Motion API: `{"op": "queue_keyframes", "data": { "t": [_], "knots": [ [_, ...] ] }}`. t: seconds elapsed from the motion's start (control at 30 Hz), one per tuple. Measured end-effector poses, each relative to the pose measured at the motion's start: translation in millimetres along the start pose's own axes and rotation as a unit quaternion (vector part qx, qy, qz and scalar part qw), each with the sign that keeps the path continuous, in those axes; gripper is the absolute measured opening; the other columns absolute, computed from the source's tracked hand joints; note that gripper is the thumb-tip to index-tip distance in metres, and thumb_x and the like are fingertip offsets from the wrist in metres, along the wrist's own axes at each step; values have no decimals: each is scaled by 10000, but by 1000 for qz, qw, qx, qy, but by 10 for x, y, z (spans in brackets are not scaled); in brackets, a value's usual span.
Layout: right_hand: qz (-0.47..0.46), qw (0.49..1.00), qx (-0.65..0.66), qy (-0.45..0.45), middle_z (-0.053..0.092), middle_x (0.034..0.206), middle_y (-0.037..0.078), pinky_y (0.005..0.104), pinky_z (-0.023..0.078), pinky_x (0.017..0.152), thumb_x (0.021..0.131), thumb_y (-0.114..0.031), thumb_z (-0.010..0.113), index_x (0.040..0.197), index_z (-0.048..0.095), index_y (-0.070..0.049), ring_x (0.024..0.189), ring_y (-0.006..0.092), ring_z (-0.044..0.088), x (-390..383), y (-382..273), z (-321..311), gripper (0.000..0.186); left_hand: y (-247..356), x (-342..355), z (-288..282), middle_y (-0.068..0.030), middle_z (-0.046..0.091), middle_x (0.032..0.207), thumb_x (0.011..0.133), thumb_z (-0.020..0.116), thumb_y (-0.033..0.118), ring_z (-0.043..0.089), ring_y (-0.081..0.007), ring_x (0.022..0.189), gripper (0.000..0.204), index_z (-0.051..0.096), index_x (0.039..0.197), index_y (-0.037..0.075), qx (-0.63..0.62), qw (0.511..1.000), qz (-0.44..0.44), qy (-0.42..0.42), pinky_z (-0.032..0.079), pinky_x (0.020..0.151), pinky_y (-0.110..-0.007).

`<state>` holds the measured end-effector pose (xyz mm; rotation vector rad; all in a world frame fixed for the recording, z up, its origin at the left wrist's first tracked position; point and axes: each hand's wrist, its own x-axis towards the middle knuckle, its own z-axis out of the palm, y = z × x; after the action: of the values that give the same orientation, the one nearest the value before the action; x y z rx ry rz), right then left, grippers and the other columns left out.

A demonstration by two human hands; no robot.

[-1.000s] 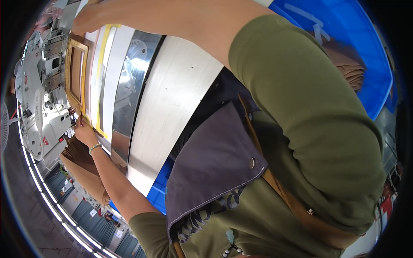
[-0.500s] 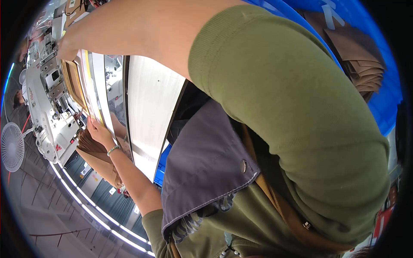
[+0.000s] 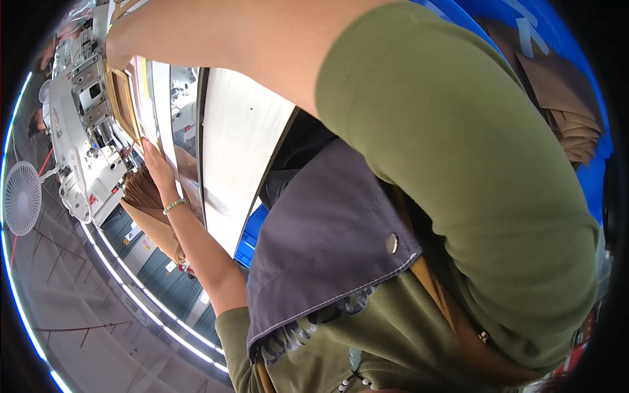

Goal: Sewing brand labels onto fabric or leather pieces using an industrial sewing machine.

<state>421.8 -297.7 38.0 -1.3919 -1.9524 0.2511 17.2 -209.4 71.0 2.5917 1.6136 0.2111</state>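
My left hand [image 3: 159,169], with a beaded bracelet at the wrist, has its fingers stretched out at the lower end of a tan rectangular frame [image 3: 123,98] around a brown panel. The fingertips appear to touch the frame's edge. At the other end of the frame is my right hand [image 3: 119,51]; its fingers are hidden behind the hand and forearm. Beside the frame stands a white machine [image 3: 75,157] with metal fittings, like an industrial sewing machine. Near my left wrist is a fanned stack of brown pieces [image 3: 144,190].
A pale board [image 3: 242,131] with dark edges lies between the machine and my apron [image 3: 321,229]. At the upper right, a blue bin [image 3: 586,180] holds folded brown pieces [image 3: 563,105]. A white round fan [image 3: 23,198] is at the left.
The view has shifted, so the machine, frame and both hands appear higher and slightly further right. My left hand's fingers look a little straighter. Both hands stay at the frame's ends.
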Motion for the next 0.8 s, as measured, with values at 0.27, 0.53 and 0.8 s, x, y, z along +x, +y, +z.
{"op": "queue_keyframes", "data": {
  "t": [0.27, 0.53, 0.8],
  "knots": [
    [51, 997, 52, 5, 742, 1187, 218, 523, 588, 908, 959, -157, 612, 1091, 760, 1, 1117, 409, 720, 758, 505, 55, 253, 197, 485, 416, -275, 683, 1109, 1162, 358, 510, 616, -385, 995, 612, 622, 1154, -42, -16, 1000, -4, 22, 469, 956, -492],
    [136, 990, -13, 31, 683, 1295, 269, 565, 541, 997, 957, -163, 587, 1144, 707, 56, 1195, 448, 673, 903, 695, 179, 312, 366, 253, 492, -352, 439, 1576, 1140, 433, 421, 412, -507, 1467, 606, 484, 1518, -50, 40, 999, 8, 9, 331, 1208, -555],
    [-46, 985, -165, -30, 705, 1255, 211, 540, 514, 1020, 916, -120, 599, 1127, 734, 32, 1227, 399, 635, 929, 557, 37, 294, -542, -53, 175, -338, 265, 1711, 1155, 421, 355, 232, -496, 1593, 616, 374, 1634, -30, 43, 995, 61, 73, 212, 1306, -518]
  ]
}}
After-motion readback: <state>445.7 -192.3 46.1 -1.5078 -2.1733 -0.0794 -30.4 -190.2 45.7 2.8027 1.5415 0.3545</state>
